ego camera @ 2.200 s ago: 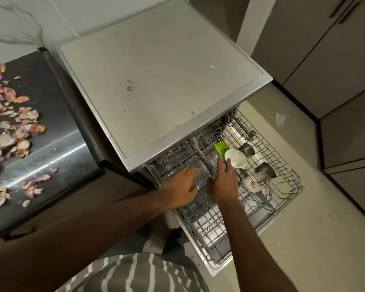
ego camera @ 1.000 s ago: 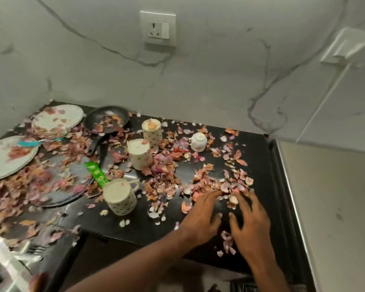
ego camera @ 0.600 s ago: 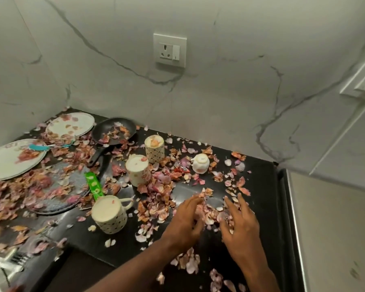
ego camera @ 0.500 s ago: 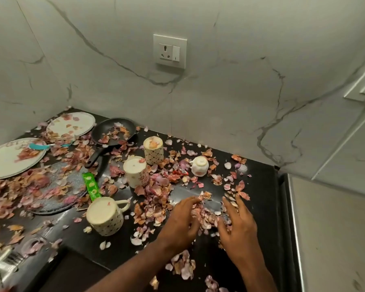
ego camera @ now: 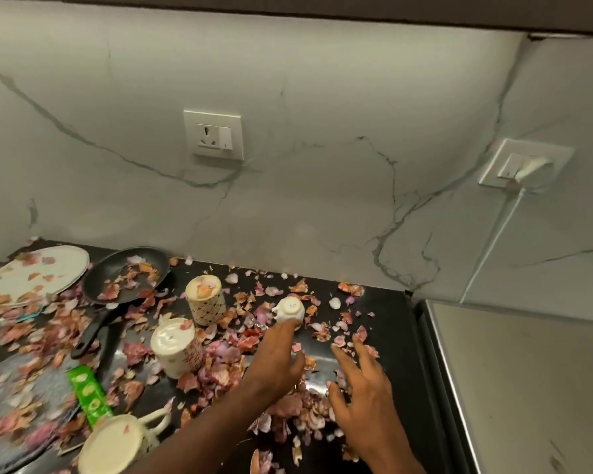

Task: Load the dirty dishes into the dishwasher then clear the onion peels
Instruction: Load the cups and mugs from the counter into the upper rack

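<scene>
Pink and brown onion peels [ego camera: 226, 367] litter the black counter [ego camera: 387, 319]. My left hand [ego camera: 278, 360] lies flat over peels, its fingers stretched toward a small upturned white cup [ego camera: 290, 309]. My right hand [ego camera: 360, 388] rests beside it with fingers spread on the counter, a heap of peels [ego camera: 295, 412] between and below the two hands. Three patterned mugs stand upside down: one at the back [ego camera: 206, 299], one in the middle [ego camera: 177, 347], one at the front [ego camera: 117, 443]. A black frying pan [ego camera: 124, 275] and white plates [ego camera: 35, 271] hold peels at the left.
A green-handled utensil [ego camera: 88, 395] lies by a round grey board [ego camera: 21, 405] at the left. The dishwasher's grey top [ego camera: 528, 388] adjoins the counter on the right. The marble wall carries a socket [ego camera: 213, 135] and a plugged-in outlet [ego camera: 524, 164].
I turned from the open dishwasher rack to the counter. Both hands swept peels together toward me; now they have slid forward again, the left reaching close to the small white cup.
</scene>
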A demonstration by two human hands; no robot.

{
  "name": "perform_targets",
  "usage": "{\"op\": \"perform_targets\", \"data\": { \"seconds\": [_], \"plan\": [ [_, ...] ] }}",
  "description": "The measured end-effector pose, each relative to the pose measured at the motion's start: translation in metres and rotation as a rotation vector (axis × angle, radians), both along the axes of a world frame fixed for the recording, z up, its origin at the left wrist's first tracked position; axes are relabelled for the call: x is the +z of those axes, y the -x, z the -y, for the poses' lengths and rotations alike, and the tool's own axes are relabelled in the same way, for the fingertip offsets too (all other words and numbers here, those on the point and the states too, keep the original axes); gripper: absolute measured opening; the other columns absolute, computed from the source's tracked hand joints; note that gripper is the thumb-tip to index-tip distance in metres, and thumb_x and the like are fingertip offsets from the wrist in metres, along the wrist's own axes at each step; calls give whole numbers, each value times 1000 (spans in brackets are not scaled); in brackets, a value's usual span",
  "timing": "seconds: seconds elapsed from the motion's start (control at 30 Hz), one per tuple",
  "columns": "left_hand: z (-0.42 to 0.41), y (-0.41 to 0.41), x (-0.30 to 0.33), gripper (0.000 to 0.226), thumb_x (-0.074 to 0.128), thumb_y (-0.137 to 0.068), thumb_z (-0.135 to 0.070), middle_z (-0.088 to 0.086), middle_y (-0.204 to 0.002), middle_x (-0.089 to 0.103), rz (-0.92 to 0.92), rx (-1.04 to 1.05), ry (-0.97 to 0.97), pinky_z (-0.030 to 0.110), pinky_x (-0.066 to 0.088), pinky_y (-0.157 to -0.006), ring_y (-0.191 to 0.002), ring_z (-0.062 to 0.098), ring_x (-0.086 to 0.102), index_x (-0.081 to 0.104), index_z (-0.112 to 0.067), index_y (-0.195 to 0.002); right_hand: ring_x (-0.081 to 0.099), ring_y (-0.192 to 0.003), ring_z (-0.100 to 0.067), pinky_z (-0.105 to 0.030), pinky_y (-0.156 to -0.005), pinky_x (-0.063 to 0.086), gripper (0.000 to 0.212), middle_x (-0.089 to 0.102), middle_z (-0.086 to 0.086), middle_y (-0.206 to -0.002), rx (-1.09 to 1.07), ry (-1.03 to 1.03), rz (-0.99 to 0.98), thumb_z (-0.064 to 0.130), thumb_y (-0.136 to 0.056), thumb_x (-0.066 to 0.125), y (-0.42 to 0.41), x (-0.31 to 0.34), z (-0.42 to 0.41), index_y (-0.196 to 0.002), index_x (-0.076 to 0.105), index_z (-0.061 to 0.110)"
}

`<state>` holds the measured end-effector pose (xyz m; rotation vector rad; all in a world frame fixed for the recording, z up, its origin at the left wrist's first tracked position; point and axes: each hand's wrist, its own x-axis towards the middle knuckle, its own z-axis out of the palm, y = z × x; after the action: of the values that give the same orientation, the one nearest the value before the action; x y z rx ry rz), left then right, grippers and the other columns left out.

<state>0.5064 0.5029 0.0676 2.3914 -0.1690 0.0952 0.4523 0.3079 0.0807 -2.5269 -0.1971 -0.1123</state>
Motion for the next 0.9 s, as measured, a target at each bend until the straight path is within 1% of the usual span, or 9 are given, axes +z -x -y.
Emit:
{"op": "perform_targets", "data": {
  "seconds": [0.1,0.23,0.4,0.47,0.6,0.73,0.8,0.83,0.9],
  "plan": [
    [-4,-20,4,62,65,-99,-21,-2,-152,43,-13,24,-27,18,26,-111,-132,5,35,38,-21,-154,13,-157,-15,-39,-126,16,63,11,6,-172,-24,15,-10,41,-101,54,-4,4,-6,-159,31,43],
    [-9,-48,3,73,73,-93,-24,1,-159,39,-9,14,-167,37,27,-124,-146,20,35,36,-21,-155,17,-157,-18,-42,-127,20,62,14,4,-172,-43,38,16,34,-99,58,-13,12,-8,-158,38,36],
    [-15,-74,-7,92,81,-85,-28,8,-165,29,-76,-21,-335,48,25,-126,-151,30,28,28,-22,-160,28,-153,-23,-43,-125,24,61,24,-5,-169,-88,45,17,31,-97,59,-16,21,-7,-155,44,31],
    [-18,-82,-13,94,82,-84,-29,12,-166,28,-98,-45,-395,49,28,-125,-150,34,29,27,-21,-160,31,-152,-26,-45,-124,27,60,26,-8,-168,-95,58,6,32,-96,60,-14,20,-6,-155,46,29],
    [-20,-93,-17,94,83,-83,-31,15,-154,41,-74,-62,-394,46,40,-116,-137,34,44,30,-20,-160,30,-152,-23,-46,-124,28,60,23,-5,-170,-103,63,-9,36,-98,58,-8,17,-5,-156,43,32],
    [-17,-98,-11,87,79,-88,-37,19,-147,38,-136,-27,-472,46,41,-114,-134,35,41,31,-23,-159,28,-152,-20,-41,-125,23,60,22,-2,-170,-134,44,2,35,-99,60,-4,17,-2,-156,42,33],
    [-18,-96,-10,79,80,-86,-42,17,-141,39,-131,-8,-434,46,43,-110,-130,35,42,38,-23,-151,26,-153,-18,-37,-123,20,60,21,0,-171,-144,38,4,35,-100,61,-1,19,0,-157,42,33],
    [-19,-94,-12,77,82,-84,-42,16,-136,40,-95,-8,-394,46,45,-107,-127,35,44,41,-22,-146,25,-153,-18,-37,-123,19,61,20,1,-171,-148,28,4,34,-100,62,0,21,1,-157,41,33],
    [-17,-83,-11,77,85,-80,-42,13,-130,41,-21,-19,-281,43,48,-101,-119,31,47,44,-19,-141,24,-154,-18,-40,-124,20,61,19,2,-171,-157,0,-2,34,-100,62,2,22,4,-157,40,34]
  ]
}}
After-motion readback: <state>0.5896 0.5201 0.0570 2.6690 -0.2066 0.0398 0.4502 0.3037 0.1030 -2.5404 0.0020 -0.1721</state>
